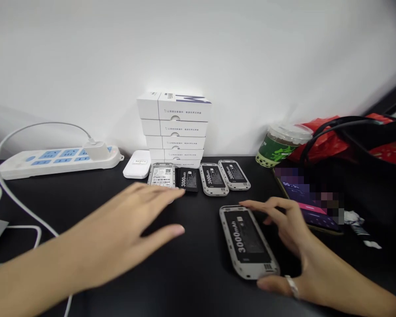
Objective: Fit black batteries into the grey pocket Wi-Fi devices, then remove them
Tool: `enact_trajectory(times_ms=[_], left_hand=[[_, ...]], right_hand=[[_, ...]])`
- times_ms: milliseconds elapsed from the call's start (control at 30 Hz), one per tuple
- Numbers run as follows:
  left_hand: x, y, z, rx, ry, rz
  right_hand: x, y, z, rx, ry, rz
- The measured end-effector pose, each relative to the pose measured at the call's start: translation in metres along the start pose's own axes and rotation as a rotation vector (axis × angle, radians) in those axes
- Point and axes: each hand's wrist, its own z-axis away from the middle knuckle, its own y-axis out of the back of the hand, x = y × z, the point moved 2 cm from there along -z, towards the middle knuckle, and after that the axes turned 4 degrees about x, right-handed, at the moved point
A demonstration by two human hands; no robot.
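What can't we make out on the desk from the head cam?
Head view only:
- Phone screen: pixelated blur covers it.
- Left white-framed battery unit: lower end hidden by left hand.
- Stacked white boxes: print too small to read.
- Black bag: cut off by the right edge.

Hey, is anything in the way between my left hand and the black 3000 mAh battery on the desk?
No, nothing visible. The fingertip of your left hand is already at the near edge of the black 3000 mAh battery. The grey-framed device sits just left of it, beside the battery, not in between.
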Motion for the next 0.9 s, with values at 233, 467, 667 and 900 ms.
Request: enact_trajectory(times_ms=[233,467,667,900], left_hand=[[-0.062,0.028,-0.03,0.051,0.078,-0.074],[-0.088,0.013,-0.041,-0.121,0.114,0.058],[-0.072,0.008,-0.036,-0.099,0.084,-0.017],[0.014,-0.018,-0.014,-0.108,-0.115,0.018]], right_hand=[[0.028,0.023,-0.007,0.046,-0.134,-0.001],[0.026,0.02,-0.016,0.012,-0.092,-0.065],[0.002,0.022,-0.011,0.218,0.047,0.098],[-0.053,-0.01,-0.012,0.002,0.387,0.291]])
